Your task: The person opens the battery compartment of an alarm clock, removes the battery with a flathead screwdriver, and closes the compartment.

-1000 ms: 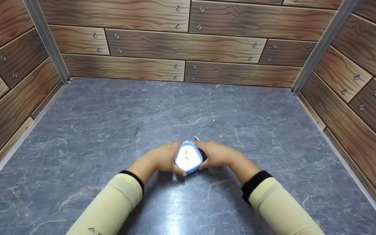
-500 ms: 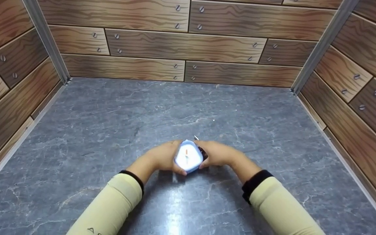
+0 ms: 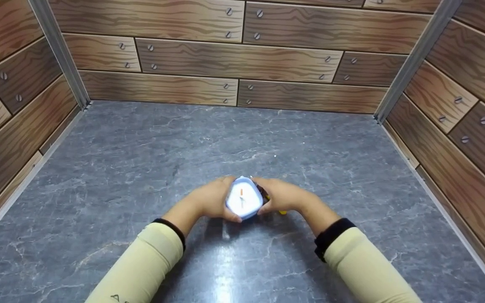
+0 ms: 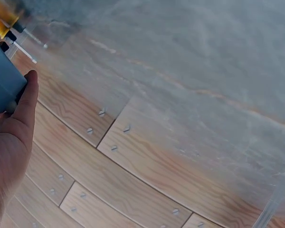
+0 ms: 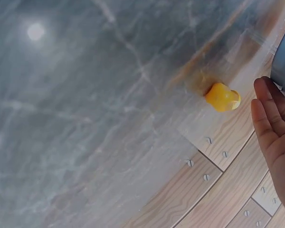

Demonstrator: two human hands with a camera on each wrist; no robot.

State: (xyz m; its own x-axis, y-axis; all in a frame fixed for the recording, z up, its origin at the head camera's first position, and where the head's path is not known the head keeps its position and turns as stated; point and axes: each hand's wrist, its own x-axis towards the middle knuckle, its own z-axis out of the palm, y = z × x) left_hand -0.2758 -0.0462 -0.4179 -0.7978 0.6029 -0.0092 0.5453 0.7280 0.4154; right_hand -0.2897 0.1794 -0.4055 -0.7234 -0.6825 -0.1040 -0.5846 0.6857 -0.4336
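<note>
A small light blue clock [image 3: 244,199] with a bright white face and an orange mark stands between my two hands at the front centre. My left hand [image 3: 214,198] grips its left side, thumb along the lower edge. My right hand [image 3: 283,195] holds the right side, with its thumb at the lower right corner. Beside the clock and partly hidden by my right hand is a screwdriver; its yellow handle end [image 5: 222,97] shows in the right wrist view. The left wrist view catches its metal shaft [image 4: 25,52] and the clock's blue-grey body [image 4: 4,78].
The grey marbled tabletop [image 3: 183,143] is glossy and reflects the yellow handle. Wood-patterned panels [image 3: 192,54] wall the back and both sides, with grey metal posts [image 3: 415,54] at the corners.
Both hands and the clock have shifted slightly away from me. The screwdriver's yellow handle end now shows below my right hand, and less of its shaft shows beyond the hand.
</note>
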